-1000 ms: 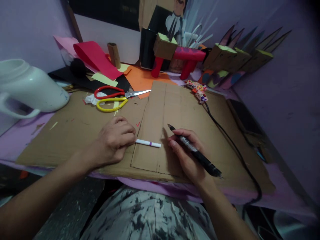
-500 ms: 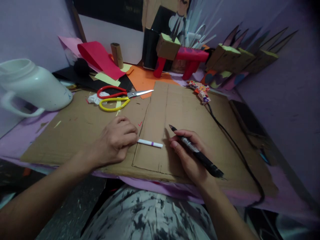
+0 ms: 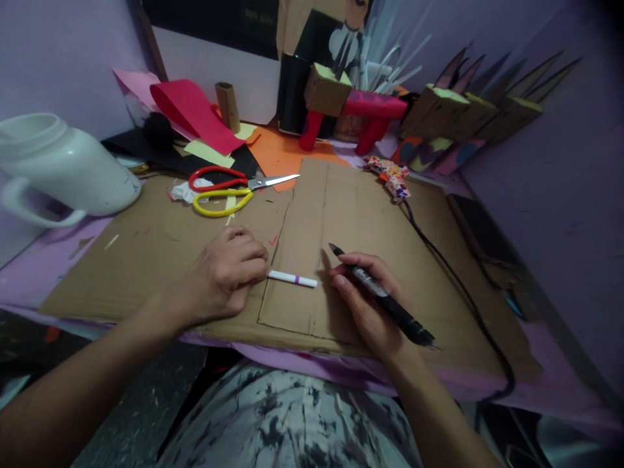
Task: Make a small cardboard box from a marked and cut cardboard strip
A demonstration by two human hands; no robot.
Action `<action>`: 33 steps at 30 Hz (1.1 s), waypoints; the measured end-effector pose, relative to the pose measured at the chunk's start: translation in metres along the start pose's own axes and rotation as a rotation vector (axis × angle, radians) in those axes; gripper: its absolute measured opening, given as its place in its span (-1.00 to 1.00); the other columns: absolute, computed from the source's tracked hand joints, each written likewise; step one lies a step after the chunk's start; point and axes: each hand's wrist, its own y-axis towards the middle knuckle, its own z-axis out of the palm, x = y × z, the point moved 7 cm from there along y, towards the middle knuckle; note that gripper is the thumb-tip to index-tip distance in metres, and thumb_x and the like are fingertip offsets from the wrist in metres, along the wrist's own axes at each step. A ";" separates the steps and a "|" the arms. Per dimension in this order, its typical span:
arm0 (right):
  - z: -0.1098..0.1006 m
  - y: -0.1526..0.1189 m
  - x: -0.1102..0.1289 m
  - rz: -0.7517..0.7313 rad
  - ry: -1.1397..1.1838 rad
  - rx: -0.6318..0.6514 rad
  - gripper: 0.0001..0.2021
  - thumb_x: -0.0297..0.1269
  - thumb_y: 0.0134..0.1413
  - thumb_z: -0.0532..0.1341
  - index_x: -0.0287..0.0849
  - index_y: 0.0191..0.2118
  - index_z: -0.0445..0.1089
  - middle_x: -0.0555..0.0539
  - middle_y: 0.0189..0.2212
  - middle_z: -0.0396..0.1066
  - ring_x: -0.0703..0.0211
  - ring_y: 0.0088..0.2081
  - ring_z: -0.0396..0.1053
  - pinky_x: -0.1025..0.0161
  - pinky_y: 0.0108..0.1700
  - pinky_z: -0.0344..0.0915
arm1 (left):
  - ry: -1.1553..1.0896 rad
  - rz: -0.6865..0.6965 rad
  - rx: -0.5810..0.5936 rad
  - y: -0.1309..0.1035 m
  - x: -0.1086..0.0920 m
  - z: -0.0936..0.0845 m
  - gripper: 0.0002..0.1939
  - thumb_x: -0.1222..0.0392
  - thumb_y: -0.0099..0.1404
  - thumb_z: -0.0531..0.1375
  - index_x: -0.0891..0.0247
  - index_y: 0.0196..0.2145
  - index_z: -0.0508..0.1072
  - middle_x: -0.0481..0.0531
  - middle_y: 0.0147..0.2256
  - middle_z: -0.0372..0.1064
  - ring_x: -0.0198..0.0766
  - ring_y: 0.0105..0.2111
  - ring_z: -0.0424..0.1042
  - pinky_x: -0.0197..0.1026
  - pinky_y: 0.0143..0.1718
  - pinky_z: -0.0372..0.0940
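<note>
My left hand [image 3: 234, 273] is closed around one end of a thin white stick with a purple band [image 3: 292, 279]. The stick lies across pencil-like lines drawn on a flat cardboard sheet [image 3: 375, 221]. In my right hand [image 3: 373, 302] is a thick black marker [image 3: 373, 283], its tip pointing up and left, just right of the stick's free end and seemingly off the surface. Beyond my left hand lie scissors [image 3: 251, 185] with one red and one yellow handle, blades shut or nearly so.
A white mug [image 3: 73, 169] lies tilted at the left. Coloured paper [image 3: 205, 117] and a red-legged cardboard figure [image 3: 373, 107] fill the back, with more cardboard boxes [image 3: 441, 104] at right. A patterned taped object [image 3: 390, 175] trails a black cable [image 3: 453, 279]. A dark phone-like slab [image 3: 480, 227] rests far right.
</note>
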 end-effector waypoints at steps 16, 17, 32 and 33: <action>-0.024 -0.012 0.010 0.008 0.060 -0.232 -0.81 -0.35 -0.05 0.25 -0.10 -0.24 0.37 -0.01 -0.40 0.45 0.18 -0.36 0.43 0.19 -0.29 0.36 | -0.095 -0.033 -0.086 0.011 -0.009 -0.017 -0.89 0.45 0.13 0.12 0.30 -0.44 0.36 0.02 -0.43 0.34 -0.26 -0.37 0.32 -0.04 -0.13 0.19; -0.030 -0.014 0.009 0.023 0.054 -0.253 -0.81 -0.34 -0.06 0.25 -0.10 -0.23 0.36 -0.02 -0.39 0.45 0.18 -0.36 0.43 0.18 -0.28 0.36 | -0.095 -0.027 -0.095 0.015 -0.013 -0.020 -0.89 0.45 0.13 0.12 0.29 -0.44 0.36 0.01 -0.44 0.34 -0.26 -0.37 0.33 -0.04 -0.13 0.19; -0.047 -0.014 -0.011 0.020 -0.014 -0.157 -0.77 -0.49 -0.11 0.21 -0.10 -0.26 0.37 0.05 -0.46 0.48 0.25 -0.40 0.45 0.29 -0.29 0.38 | -0.088 -0.063 0.056 0.047 -0.033 0.022 -0.85 0.40 0.20 0.07 0.29 -0.46 0.39 0.02 -0.46 0.35 -0.26 -0.40 0.32 -0.06 -0.20 0.18; -0.046 -0.014 -0.011 0.011 -0.010 -0.142 -0.77 -0.49 -0.11 0.22 -0.09 -0.26 0.37 0.06 -0.46 0.47 0.25 -0.40 0.45 0.29 -0.28 0.38 | -0.092 -0.061 0.056 0.047 -0.032 0.022 -0.85 0.40 0.20 0.07 0.29 -0.46 0.39 0.01 -0.45 0.36 -0.27 -0.40 0.32 -0.06 -0.20 0.18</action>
